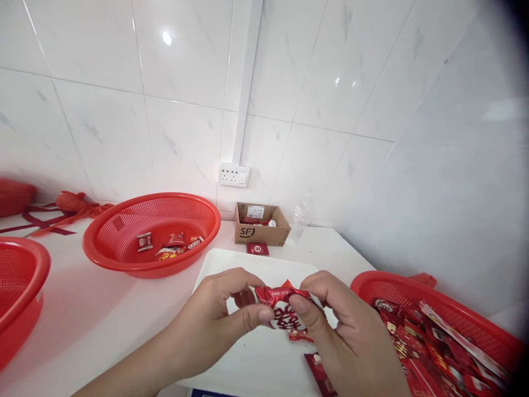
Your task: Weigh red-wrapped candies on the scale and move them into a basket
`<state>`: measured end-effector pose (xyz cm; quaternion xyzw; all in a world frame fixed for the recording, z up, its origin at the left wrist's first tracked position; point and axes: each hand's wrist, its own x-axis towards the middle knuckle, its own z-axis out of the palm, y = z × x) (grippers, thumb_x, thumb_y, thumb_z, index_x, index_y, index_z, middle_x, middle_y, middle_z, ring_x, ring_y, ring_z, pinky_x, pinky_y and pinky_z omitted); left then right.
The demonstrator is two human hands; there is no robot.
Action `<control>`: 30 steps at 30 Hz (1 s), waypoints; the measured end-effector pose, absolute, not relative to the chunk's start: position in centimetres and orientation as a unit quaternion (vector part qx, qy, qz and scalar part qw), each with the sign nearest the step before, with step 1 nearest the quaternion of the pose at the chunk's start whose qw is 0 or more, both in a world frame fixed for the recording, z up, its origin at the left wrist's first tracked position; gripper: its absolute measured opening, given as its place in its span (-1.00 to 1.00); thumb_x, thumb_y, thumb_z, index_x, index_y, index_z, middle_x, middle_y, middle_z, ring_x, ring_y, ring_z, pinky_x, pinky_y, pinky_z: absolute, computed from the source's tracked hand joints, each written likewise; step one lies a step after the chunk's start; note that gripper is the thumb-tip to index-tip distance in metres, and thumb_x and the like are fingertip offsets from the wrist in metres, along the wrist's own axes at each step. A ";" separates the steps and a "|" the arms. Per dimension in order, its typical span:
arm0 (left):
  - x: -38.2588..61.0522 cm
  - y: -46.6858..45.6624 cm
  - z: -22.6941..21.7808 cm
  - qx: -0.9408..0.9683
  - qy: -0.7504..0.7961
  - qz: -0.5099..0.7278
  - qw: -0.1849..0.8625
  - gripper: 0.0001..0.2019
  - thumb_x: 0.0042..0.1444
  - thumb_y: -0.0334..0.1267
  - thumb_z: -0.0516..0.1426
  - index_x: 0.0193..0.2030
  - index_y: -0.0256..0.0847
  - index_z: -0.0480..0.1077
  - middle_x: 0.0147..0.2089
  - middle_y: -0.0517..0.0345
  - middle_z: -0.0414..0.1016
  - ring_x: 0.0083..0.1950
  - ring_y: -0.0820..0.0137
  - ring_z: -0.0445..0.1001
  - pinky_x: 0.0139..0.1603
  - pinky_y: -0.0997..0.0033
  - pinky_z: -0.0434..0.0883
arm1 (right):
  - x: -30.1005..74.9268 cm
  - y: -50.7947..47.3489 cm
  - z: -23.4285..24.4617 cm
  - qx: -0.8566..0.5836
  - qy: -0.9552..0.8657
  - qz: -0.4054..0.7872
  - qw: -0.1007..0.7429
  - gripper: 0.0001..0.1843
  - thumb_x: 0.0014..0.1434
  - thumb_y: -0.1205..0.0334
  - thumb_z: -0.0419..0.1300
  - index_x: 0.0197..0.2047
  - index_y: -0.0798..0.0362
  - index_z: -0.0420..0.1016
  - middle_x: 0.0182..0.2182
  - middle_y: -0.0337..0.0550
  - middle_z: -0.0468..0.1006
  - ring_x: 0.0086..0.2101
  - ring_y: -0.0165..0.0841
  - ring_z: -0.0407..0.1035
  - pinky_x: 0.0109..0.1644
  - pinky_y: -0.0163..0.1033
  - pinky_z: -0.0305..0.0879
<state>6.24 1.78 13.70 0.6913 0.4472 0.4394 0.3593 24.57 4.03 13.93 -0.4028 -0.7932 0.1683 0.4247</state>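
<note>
Between my two hands is a small red-and-white candy packet [283, 313] with dark red characters on its front. My left hand [225, 309] pinches its left end between thumb and fingers. On the other end, the thumb of my right hand [334, 320] presses the front while the fingers curl behind. Other red candy is partly hidden below: one red packet [300, 335] lies on the white tray [252, 358] beneath my hands. A darker red packet [317, 372] sticks out from under my right hand.
A red basket [450, 300] full of red packets stands at right. Another basket [151, 264] holding several packets is back left, and a third basket [25, 298] is cut off at left. A cardboard box [264, 234], dark red packet [258, 249] and clear plastic bottle [298, 220] sit near the wall.
</note>
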 end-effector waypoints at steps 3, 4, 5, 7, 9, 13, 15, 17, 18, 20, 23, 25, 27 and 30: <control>6.1 1.8 13.8 0.691 0.408 0.468 0.371 -0.80 0.18 -0.14 0.09 -0.34 -0.19 0.43 -0.40 0.20 0.46 -0.34 0.44 0.38 -0.32 0.48 0.31 | 24.7 3.8 14.1 -0.415 -0.784 0.159 0.435 -0.65 0.25 0.02 0.03 -0.51 0.01 0.26 -0.61 -0.34 0.31 -0.59 -0.45 0.22 -0.55 -0.37 0.13; 6.0 1.8 13.8 0.691 0.401 0.477 0.366 -0.78 0.19 -0.15 0.07 -0.37 -0.20 0.42 -0.41 0.20 0.45 -0.35 0.44 0.38 -0.32 0.47 0.31 | 24.7 3.7 14.2 -0.415 -0.782 0.157 0.437 -0.64 0.25 0.01 0.03 -0.51 0.01 0.26 -0.61 -0.34 0.30 -0.59 -0.45 0.21 -0.55 -0.37 0.12; 6.0 1.8 13.7 0.691 0.400 0.485 0.356 -0.76 0.21 -0.16 0.06 -0.40 -0.22 0.41 -0.43 0.19 0.43 -0.36 0.44 0.37 -0.32 0.46 0.30 | 24.6 3.7 14.3 -0.413 -0.782 0.158 0.440 -0.64 0.26 0.02 0.02 -0.51 0.01 0.26 -0.61 -0.34 0.30 -0.59 -0.45 0.21 -0.54 -0.37 0.12; 5.8 1.8 13.6 0.692 0.407 0.496 0.330 -0.71 0.23 -0.16 0.02 -0.44 -0.23 0.39 -0.44 0.17 0.39 -0.36 0.43 0.35 -0.33 0.44 0.28 | 24.6 3.6 14.3 -0.403 -0.783 0.166 0.443 -0.63 0.28 0.06 -0.01 -0.52 0.02 0.27 -0.60 -0.31 0.32 -0.58 -0.44 0.22 -0.53 -0.36 0.12; 5.7 1.8 13.5 0.693 0.415 0.501 0.312 -0.69 0.24 -0.17 0.01 -0.46 -0.24 0.38 -0.45 0.16 0.36 -0.36 0.42 0.32 -0.34 0.43 0.26 | 24.5 3.6 14.4 -0.394 -0.786 0.179 0.442 -0.63 0.29 0.09 -0.02 -0.53 0.02 0.27 -0.58 -0.29 0.34 -0.56 -0.43 0.23 -0.52 -0.36 0.13; 5.6 1.9 13.4 0.687 0.402 0.508 0.330 -0.70 0.24 -0.19 0.01 -0.47 -0.24 0.36 -0.45 0.18 0.34 -0.37 0.44 0.31 -0.34 0.44 0.26 | 24.4 3.6 14.4 -0.390 -0.785 0.193 0.441 -0.62 0.29 0.09 -0.02 -0.54 0.02 0.27 -0.59 -0.29 0.30 -0.57 -0.43 0.21 -0.52 -0.35 0.12; 5.7 1.8 13.4 0.680 0.393 0.513 0.347 -0.70 0.24 -0.19 0.01 -0.48 -0.24 0.35 -0.46 0.20 0.34 -0.37 0.45 0.32 -0.33 0.45 0.27 | 24.3 3.4 14.4 -0.392 -0.780 0.194 0.448 -0.62 0.29 0.10 -0.02 -0.54 0.02 0.27 -0.59 -0.30 0.29 -0.57 -0.43 0.20 -0.52 -0.34 0.11; 5.7 1.7 13.4 0.673 0.389 0.515 0.361 -0.70 0.25 -0.19 0.01 -0.48 -0.24 0.34 -0.45 0.20 0.34 -0.37 0.46 0.32 -0.32 0.46 0.27 | 24.1 3.2 14.4 -0.396 -0.772 0.194 0.457 -0.62 0.29 0.10 -0.01 -0.55 0.03 0.27 -0.59 -0.30 0.30 -0.57 -0.44 0.20 -0.51 -0.34 0.11; 5.8 1.7 13.4 0.670 0.388 0.515 0.367 -0.70 0.25 -0.19 0.01 -0.48 -0.24 0.34 -0.45 0.20 0.34 -0.37 0.46 0.32 -0.32 0.46 0.27 | 24.1 3.1 14.5 -0.397 -0.769 0.194 0.462 -0.62 0.29 0.11 -0.01 -0.55 0.03 0.27 -0.59 -0.30 0.30 -0.57 -0.44 0.20 -0.51 -0.34 0.11; 5.8 1.7 13.3 0.665 0.384 0.516 0.381 -0.71 0.25 -0.20 0.01 -0.47 -0.24 0.34 -0.45 0.21 0.35 -0.37 0.46 0.32 -0.31 0.46 0.27 | 24.0 3.1 14.5 -0.395 -0.768 0.192 0.466 -0.62 0.29 0.11 0.00 -0.55 0.03 0.27 -0.59 -0.29 0.30 -0.57 -0.44 0.20 -0.51 -0.34 0.11; 5.9 1.7 13.2 0.651 0.371 0.525 0.403 -0.71 0.25 -0.20 0.01 -0.47 -0.24 0.34 -0.45 0.22 0.34 -0.38 0.48 0.32 -0.31 0.47 0.26 | 23.9 3.2 14.4 -0.387 -0.773 0.181 0.469 -0.61 0.28 0.12 0.00 -0.56 0.03 0.27 -0.59 -0.28 0.31 -0.56 -0.43 0.21 -0.50 -0.34 0.12; 5.9 1.9 13.2 0.640 0.362 0.531 0.421 -0.72 0.24 -0.19 0.02 -0.46 -0.23 0.33 -0.46 0.23 0.33 -0.39 0.48 0.31 -0.33 0.48 0.26 | 24.1 3.4 14.3 -0.384 -0.775 0.175 0.471 -0.61 0.29 0.12 0.00 -0.56 0.04 0.28 -0.59 -0.28 0.32 -0.56 -0.43 0.21 -0.50 -0.34 0.13; 5.9 2.0 13.3 0.630 0.360 0.532 0.437 -0.72 0.24 -0.18 0.02 -0.46 -0.23 0.33 -0.47 0.24 0.32 -0.40 0.48 0.31 -0.36 0.48 0.26 | 24.2 3.6 14.3 -0.385 -0.781 0.174 0.460 -0.61 0.29 0.11 -0.02 -0.55 0.04 0.29 -0.58 -0.29 0.33 -0.56 -0.44 0.22 -0.49 -0.35 0.14; 5.7 2.3 13.3 0.617 0.374 0.535 0.439 -0.71 0.22 -0.14 0.03 -0.48 -0.23 0.31 -0.48 0.25 0.29 -0.42 0.47 0.28 -0.37 0.47 0.24 | 24.5 3.7 14.5 -0.394 -0.804 0.182 0.408 -0.61 0.28 0.05 -0.01 -0.53 0.03 0.27 -0.57 -0.30 0.35 -0.56 -0.44 0.24 -0.52 -0.36 0.14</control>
